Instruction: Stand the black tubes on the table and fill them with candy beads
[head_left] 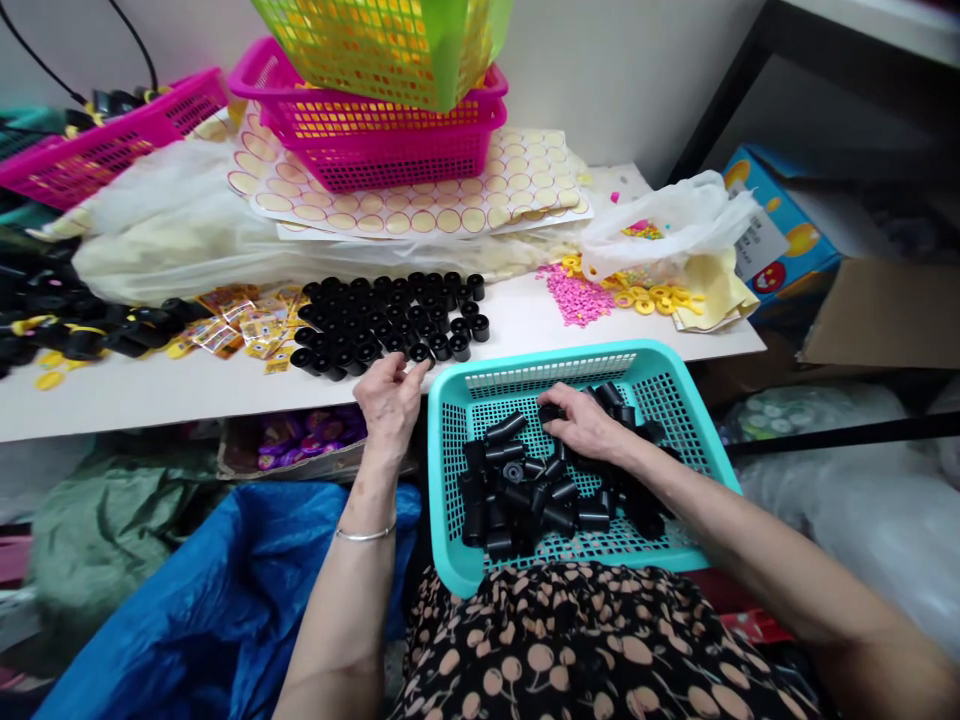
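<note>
My left hand (390, 395) is at the table's front edge, thumb and fingers closed around a short black plastic cylinder (419, 353). That piece stands at the near side of a dense group of upright, open-topped black cylinders (375, 315). Inside the turquoise plastic basket (486, 376) in front of my body, my right hand (583, 422) has its fingers curled on another black cylinder (550, 412). Many loose black cylinders (517, 490) lie jumbled on the basket floor, some partly hidden under my right forearm.
Behind the group, a pink basket (397, 165) sits on circle-printed sheets (450, 215). Small packets (255, 322) lie left. Pink beads (576, 297) and yellow rings (649, 298) lie right, near a blue carton (780, 225). Below the table are a blue bag (247, 580) and a box of purple packets (307, 440).
</note>
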